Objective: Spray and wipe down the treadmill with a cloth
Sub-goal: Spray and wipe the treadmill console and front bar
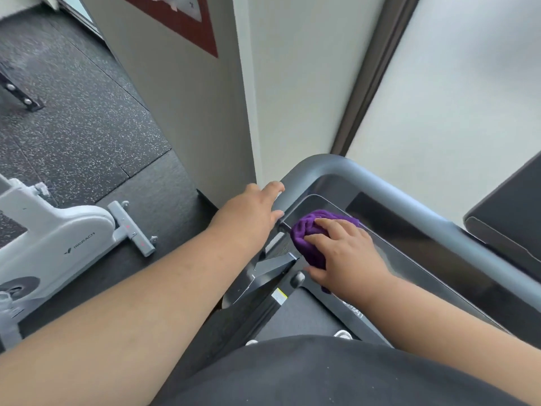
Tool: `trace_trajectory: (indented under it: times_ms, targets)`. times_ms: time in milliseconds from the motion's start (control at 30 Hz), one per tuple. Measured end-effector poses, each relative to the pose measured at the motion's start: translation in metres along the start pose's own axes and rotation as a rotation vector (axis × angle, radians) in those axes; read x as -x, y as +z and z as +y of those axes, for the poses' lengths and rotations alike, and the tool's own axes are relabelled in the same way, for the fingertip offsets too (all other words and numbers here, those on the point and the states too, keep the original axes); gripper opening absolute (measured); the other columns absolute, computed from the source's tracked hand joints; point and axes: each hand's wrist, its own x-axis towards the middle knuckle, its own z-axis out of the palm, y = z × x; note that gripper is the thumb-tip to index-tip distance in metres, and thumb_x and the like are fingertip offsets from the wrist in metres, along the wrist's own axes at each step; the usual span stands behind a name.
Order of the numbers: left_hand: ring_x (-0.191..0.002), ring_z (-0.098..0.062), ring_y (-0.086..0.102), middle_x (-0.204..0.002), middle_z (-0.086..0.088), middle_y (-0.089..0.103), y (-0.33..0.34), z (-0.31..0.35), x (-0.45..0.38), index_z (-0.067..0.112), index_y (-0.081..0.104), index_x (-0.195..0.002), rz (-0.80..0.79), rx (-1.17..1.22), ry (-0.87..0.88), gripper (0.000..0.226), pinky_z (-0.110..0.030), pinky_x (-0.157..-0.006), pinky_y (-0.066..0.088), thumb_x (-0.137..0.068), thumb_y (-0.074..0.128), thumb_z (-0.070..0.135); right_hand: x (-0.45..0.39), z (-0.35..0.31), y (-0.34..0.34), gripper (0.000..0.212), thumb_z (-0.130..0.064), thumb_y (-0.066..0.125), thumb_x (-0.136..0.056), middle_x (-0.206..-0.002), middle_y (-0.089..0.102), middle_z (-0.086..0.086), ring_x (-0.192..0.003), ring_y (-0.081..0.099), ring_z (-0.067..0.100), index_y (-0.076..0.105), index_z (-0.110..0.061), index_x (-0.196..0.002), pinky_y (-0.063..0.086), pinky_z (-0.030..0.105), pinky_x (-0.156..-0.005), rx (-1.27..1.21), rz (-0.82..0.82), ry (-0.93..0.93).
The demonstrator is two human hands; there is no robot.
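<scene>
While right hand (pixel 345 253) clutches bunched fuzzy purple cloth (pixel 307 232) on glossy treadmill console (pixel 424 253), left hand (pixel 251 212) fingers lie relaxed on rounded matte rail (pixel 366 177).

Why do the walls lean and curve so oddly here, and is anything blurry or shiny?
Head view: the wide-angle lens bends the straight wall edges, daylight is soft and even with faint shadows, the glossy treadmill console shows pale reflections beside the purple cloth, and the right hand looks slightly soft.

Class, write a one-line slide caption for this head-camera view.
Right hand presses a purple cloth on the treadmill console while the left hand rests on its handrail.
</scene>
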Motion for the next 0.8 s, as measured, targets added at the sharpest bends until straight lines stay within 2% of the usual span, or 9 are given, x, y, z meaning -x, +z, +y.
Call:
trace_trajectory:
  times_ms: [100,267,433,567,700,800]
  targets:
    - [-0.068,-0.027,0.049,-0.107,-0.007,0.048,0.001,0.018,-0.029,0.035,0.038,-0.133,-0.040,-0.012,0.014,0.037,-0.033,-0.061,0.040,-0.099,0.051,0.044,0.000,0.001,0.005,0.062,-0.064,0.077,-0.063,-0.147,0.046,0.009,-0.134,0.041,0.042,0.064,-0.032,-0.114,0.043,0.053,-0.100,0.051,-0.069,0.038]
    - [-0.066,-0.026,0.046,-0.110,-0.011,0.049,0.000,0.027,-0.057,0.030,0.040,-0.134,-0.039,-0.072,0.026,0.037,-0.033,-0.060,0.035,-0.100,0.049,0.043,0.000,0.005,0.002,0.055,-0.053,0.074,-0.067,-0.142,0.051,0.012,-0.115,0.053,0.037,0.062,-0.030,-0.116,0.049,0.047,-0.089,0.042,-0.069,0.005]
    - [-0.065,-0.025,0.048,-0.100,-0.006,0.041,-0.003,0.053,-0.080,0.032,0.033,-0.141,-0.029,-0.154,0.119,0.045,-0.032,-0.058,0.037,-0.100,0.046,0.047,0.005,0.009,0.000,0.047,-0.042,0.068,-0.073,-0.141,0.050,0.009,-0.105,0.054,0.035,0.060,-0.028,-0.118,0.048,0.042,-0.083,0.024,-0.071,-0.035]
    - [-0.069,-0.028,0.050,-0.107,-0.008,0.047,0.002,0.094,-0.106,0.032,0.037,-0.137,-0.069,-0.124,0.168,0.039,-0.034,-0.060,0.042,-0.101,0.047,0.043,0.006,0.015,-0.001,0.040,-0.037,0.064,-0.078,-0.132,0.052,0.004,-0.094,0.052,0.033,0.058,-0.029,-0.117,0.048,0.039,-0.076,0.009,-0.061,-0.037]
    - [-0.074,-0.028,0.052,-0.111,-0.009,0.050,0.009,0.118,-0.112,0.032,0.038,-0.133,-0.111,-0.082,0.175,0.035,-0.036,-0.064,0.046,-0.101,0.048,0.042,0.012,0.027,-0.009,0.040,-0.040,0.056,-0.083,-0.139,0.049,-0.002,-0.104,0.052,0.032,0.057,-0.034,-0.122,0.047,0.041,-0.088,-0.151,-0.097,0.003]
    - [-0.073,-0.025,0.050,-0.113,-0.006,0.049,0.007,0.106,-0.099,0.040,0.034,-0.135,-0.061,0.044,0.119,0.039,-0.034,-0.065,0.040,-0.099,0.049,0.047,0.019,0.043,-0.025,0.047,-0.045,0.044,-0.077,-0.138,0.051,-0.007,-0.112,0.053,0.027,0.059,-0.037,-0.121,0.044,0.040,-0.098,-0.355,0.019,0.103]
